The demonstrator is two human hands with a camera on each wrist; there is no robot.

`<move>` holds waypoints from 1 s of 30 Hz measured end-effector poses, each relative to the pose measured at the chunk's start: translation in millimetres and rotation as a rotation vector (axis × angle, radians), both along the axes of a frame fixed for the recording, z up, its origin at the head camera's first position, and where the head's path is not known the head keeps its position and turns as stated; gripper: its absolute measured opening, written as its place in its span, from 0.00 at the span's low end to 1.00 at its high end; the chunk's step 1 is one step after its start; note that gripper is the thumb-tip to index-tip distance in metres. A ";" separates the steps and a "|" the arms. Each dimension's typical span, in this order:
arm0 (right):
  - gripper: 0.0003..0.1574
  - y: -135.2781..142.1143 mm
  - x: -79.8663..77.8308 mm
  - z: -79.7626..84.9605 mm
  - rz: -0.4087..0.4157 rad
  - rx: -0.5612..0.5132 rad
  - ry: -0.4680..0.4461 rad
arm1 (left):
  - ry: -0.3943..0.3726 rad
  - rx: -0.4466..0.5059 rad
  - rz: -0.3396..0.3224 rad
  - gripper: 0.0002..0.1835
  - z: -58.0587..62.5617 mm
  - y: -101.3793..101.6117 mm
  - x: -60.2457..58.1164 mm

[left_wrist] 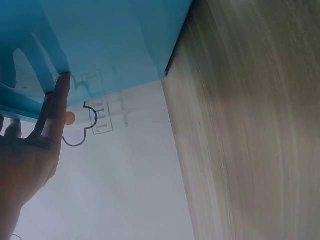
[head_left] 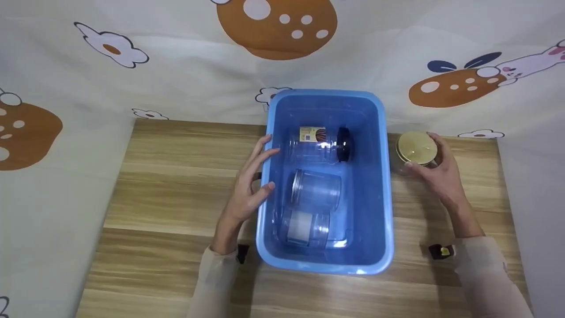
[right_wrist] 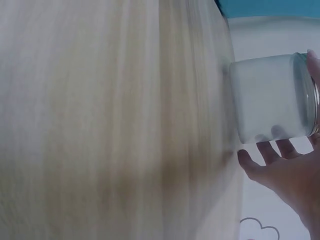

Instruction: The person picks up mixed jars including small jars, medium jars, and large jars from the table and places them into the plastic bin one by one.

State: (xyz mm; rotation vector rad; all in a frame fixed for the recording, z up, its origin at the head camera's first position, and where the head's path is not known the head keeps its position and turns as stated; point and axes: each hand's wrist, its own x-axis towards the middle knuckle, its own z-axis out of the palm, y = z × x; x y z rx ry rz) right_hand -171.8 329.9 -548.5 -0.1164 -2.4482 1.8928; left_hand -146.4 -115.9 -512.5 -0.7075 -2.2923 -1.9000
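Observation:
In the head view my right hand (head_left: pixel 443 172) grips a clear jar with a gold lid (head_left: pixel 417 148), just right of a blue plastic tub (head_left: pixel 387 212). The right wrist view shows this jar (right_wrist: pixel 270 100) from the side, its base close to the tabletop and my fingers around its wall and lid end. My left hand (head_left: pixel 247 187) rests at the tub's left rim, fingers fairly straight, with a fingertip and the thumb over the edge. In the left wrist view, straight fingers of the left hand (left_wrist: pixel 42 135) touch the tub's outer wall (left_wrist: pixel 115 40).
Inside the tub lie a clear jar with a black lid (head_left: pixel 344 145), a clear jar (head_left: pixel 315 190) and another with a pale label (head_left: pixel 300 227), all on their sides. Patterned cloth (head_left: pixel 190 75) borders the wood-grain table (head_left: pixel 176 185) at the back and sides.

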 end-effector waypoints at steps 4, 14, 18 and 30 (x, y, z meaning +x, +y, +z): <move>0.56 6.7 -1.5 -7.5 -0.017 -0.013 0.018 | -0.009 0.005 -0.002 0.32 -0.2 1.2 0.5; 0.58 2.6 1.8 2.5 -0.020 0.021 0.076 | -0.021 0.002 -0.003 0.31 -0.1 1.9 0.4; 0.59 1.7 3.1 5.8 -0.029 0.023 0.083 | -0.022 0.005 -0.004 0.30 0.0 1.4 1.0; 0.57 -3.1 9.5 31.5 -0.044 0.056 0.105 | -0.005 -0.003 0.000 0.31 2.0 1.9 1.1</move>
